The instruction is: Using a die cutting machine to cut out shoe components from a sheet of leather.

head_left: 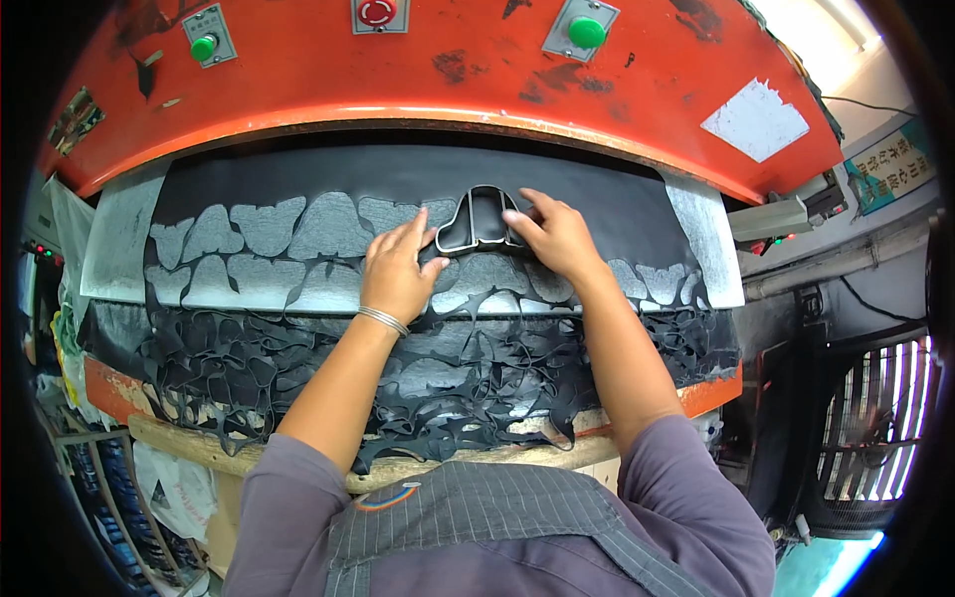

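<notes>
A metal cutting die (472, 217), a bent strip outline with a crossbar, stands on a black sheet (398, 171). My right hand (559, 237) holds its right side, thumb at the inner edge and fingers around the outside. My left hand (396, 267) rests by the die's lower left corner, fingers stretched out and thumb apart; whether its fingertips touch the die I cannot tell. Rows of cut-out gaps run across the sheet's near part, showing a grey board (716, 234) beneath. A thin bangle (383, 318) circles my left wrist.
Tangled black offcuts (279, 368) hang along the near edge over a worn wooden bar (418, 476). Behind the sheet rises an orange press beam (448, 90) with a red button (376, 12) and two green buttons (587, 33). At right stands a black fan (870, 428).
</notes>
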Motion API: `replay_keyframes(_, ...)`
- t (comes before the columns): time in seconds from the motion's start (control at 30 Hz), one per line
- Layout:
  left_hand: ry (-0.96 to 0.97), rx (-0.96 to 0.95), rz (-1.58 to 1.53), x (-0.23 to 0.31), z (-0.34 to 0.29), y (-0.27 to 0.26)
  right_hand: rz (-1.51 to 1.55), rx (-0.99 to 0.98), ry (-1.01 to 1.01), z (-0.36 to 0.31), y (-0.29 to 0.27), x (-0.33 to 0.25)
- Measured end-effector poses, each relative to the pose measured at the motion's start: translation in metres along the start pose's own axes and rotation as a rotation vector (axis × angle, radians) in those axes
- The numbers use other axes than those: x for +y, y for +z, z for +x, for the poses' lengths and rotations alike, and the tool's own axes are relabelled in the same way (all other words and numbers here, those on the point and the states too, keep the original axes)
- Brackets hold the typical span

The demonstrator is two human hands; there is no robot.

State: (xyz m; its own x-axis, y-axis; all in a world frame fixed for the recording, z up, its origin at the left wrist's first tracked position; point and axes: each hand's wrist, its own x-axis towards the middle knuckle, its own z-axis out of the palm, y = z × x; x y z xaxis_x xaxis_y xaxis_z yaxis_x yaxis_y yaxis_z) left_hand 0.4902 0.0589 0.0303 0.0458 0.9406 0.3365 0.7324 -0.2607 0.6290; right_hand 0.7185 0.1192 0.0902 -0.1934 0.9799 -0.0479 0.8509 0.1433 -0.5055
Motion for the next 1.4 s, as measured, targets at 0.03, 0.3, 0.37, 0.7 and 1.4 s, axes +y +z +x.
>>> replay_keyframes(0.03, 0.001, -0.005, 0.001, -0.001, -0.001, 0.000, 0.177, 0.050, -0.084, -0.008, 0.001, 0.018)
replay_keyframes(0.3, -0.055, 0.042, -0.020, -0.001, 0.004, 0.004, -0.019, 0.236, -0.443, -0.029, 0.021, 0.056)
replay_keyframes(0.37, -0.036, 0.047, 0.025, 0.000, 0.005, 0.005, -0.034, 0.235, -0.437, -0.028, 0.022, 0.059)
replay_keyframes(0.7, 0.006, -0.024, -0.036, -0.007, 0.002, -0.002, -0.187, 0.256, -0.364, -0.037, 0.027, 0.052)
replay_keyframes(1.4, 0.076, -0.055, -0.154, 0.013, -0.132, -0.156, 0.086, -0.087, -0.274, -0.205, 0.004, -0.074)
